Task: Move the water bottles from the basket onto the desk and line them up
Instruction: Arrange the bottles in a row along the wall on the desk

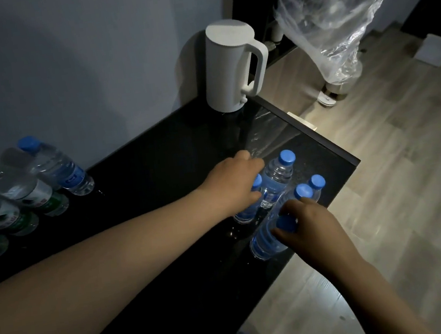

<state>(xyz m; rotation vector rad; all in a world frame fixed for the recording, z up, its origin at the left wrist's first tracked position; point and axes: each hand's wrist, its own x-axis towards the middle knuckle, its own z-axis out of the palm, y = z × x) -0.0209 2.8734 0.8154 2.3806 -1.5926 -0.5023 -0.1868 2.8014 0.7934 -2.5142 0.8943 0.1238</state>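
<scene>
We see both hands at a cluster of blue-capped water bottles near the right corner of the black desk (160, 179). Our right hand (314, 229) pinches the cap of the front bottle (264, 242), with thumb and fingertips closed round it. The bottle leans away from the grip to the lower left, close to the desk's front edge, and we cannot tell whether its base rests on the desktop.

Our left hand (232, 184) reaches in from the left and curls its fingers over the shoulder of the second bottle (246, 215), whose blue cap peeks out between the fingers. We cannot tell how firmly it holds. This bottle stands on the desk just beyond and to the left of the right hand's grip. Right beside the left hand's fingers, on their right, the third bottle (276, 180) stands upright, free of either hand. Just past the right hand's fingertips are the fourth bottle (303, 192) and the fifth bottle (317, 182), and mostly only their caps and necks show.

Well to the left of the left hand's grip, a row of bottles (36, 189) stands along the wall, mostly with green labels, and a blue-labelled bottle (58, 167) is at its far end. Well beyond both grips a white kettle (229, 65) stands at the desk's far end. To the right of the kettle a clear plastic bag (334, 14) hangs above the wooden floor (395, 173).
</scene>
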